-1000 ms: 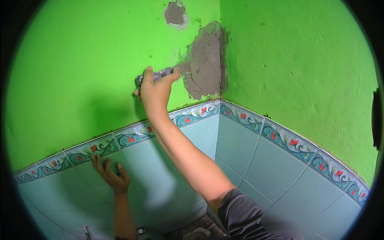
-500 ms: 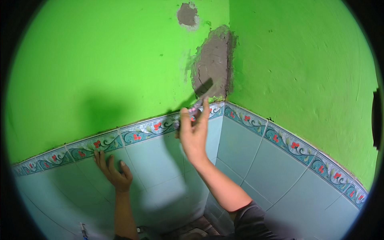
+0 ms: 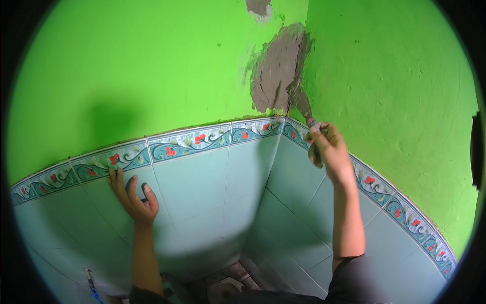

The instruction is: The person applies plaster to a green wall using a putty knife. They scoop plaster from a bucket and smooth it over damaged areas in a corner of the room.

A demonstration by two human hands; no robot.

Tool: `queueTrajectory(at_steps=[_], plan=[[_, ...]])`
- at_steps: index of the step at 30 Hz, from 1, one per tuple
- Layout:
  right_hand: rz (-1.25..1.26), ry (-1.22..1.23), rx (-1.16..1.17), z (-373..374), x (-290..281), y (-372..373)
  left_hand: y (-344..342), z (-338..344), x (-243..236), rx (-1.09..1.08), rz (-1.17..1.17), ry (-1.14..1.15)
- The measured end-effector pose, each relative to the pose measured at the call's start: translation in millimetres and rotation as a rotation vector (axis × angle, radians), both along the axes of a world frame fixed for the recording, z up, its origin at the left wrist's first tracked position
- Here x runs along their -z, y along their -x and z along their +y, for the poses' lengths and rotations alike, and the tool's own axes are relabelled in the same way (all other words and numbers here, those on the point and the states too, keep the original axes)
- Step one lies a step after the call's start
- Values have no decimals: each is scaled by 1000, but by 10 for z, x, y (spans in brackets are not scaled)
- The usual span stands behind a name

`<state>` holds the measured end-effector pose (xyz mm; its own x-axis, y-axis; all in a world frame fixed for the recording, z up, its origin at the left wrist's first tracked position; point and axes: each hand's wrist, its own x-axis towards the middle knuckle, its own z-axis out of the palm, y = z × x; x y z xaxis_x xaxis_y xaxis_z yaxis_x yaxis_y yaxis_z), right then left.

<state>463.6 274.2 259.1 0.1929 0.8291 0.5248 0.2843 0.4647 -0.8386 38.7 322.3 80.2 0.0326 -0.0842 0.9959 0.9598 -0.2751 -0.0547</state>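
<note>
A patch of wet grey filler [image 3: 277, 68] covers the left wall beside the inner corner. My right hand [image 3: 331, 149] grips a putty knife [image 3: 304, 105] by its handle. Its grey-smeared blade reaches up and left to the corner, against the lower right edge of the patch. My fingers cover most of the handle. Further left, my left hand [image 3: 135, 200] is open, its fingertips at the flowered border tiles [image 3: 190, 144] and its fingers slightly bent and apart. Nothing shows in it.
Green painted walls [image 3: 390, 86] meet at the corner above pale blue-green tiles [image 3: 202, 190]. A smaller grey patch [image 3: 259, 6] lies at the top edge. At the lower left a tap [image 3: 90, 278] stands out from the wall. Dim objects lie low at the corner's foot.
My right hand has swung right with the putty knife, whose blade has gone from the left-wall patch to the corner's right side. The left hand stays at the border; the view has shifted slightly.
</note>
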Motion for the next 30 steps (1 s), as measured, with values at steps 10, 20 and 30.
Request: queueTrajectory(at_steps=[10, 20, 30], plan=[[-676, 33, 320, -223, -833, -90, 67, -32, 20, 79, -3, 18], [-1265, 100, 403, -88, -1209, 370, 89, -4, 41, 67, -36, -11], [-1514, 179, 422, 163, -1439, 789, 94, -5, 35, 59, -48, -25]])
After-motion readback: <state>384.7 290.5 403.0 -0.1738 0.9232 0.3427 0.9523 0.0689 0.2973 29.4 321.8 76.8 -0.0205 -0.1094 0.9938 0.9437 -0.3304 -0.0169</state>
